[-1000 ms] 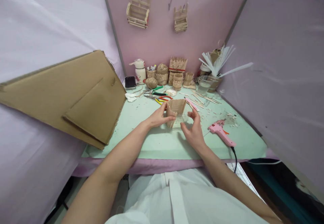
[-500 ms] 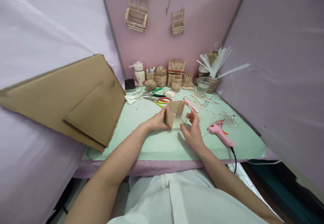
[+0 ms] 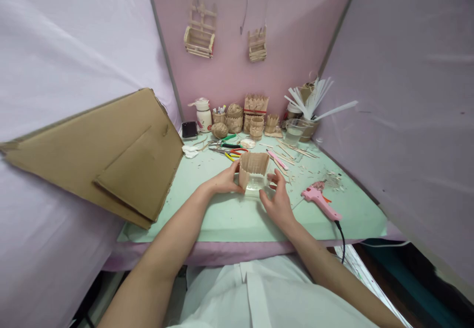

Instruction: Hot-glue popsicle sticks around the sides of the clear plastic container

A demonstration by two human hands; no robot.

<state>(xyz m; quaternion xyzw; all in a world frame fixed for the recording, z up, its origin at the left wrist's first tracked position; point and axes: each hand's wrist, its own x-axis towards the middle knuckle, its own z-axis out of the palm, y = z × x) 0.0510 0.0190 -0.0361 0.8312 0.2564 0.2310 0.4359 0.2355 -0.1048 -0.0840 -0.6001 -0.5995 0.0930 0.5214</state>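
A small clear plastic container (image 3: 255, 184), partly covered with flat wooden craft sticks (image 3: 255, 162), stands between my hands near the middle of the table. Sticks line its back and left sides, while the front shows bare clear plastic. My left hand (image 3: 226, 179) grips the left side, thumb low at the front and fingers behind. On the right, my right hand (image 3: 277, 198) curls its fingers and thumb around the clear side. To the right of that hand lies a pink hot glue gun (image 3: 321, 202), its nozzle towards the back left.
Pliers (image 3: 234, 153), a pink craft knife (image 3: 277, 160) and loose sticks (image 3: 296, 148) lie behind the container. Twine (image 3: 219, 130), stick-covered pots (image 3: 256, 128) and a water cup (image 3: 294, 133) line the back. A cardboard sheet (image 3: 122, 145) leans at left.
The container has turned slightly, so its clear front faces me more. My right fingers have come closer around its right side. The whole view has tilted up a little.
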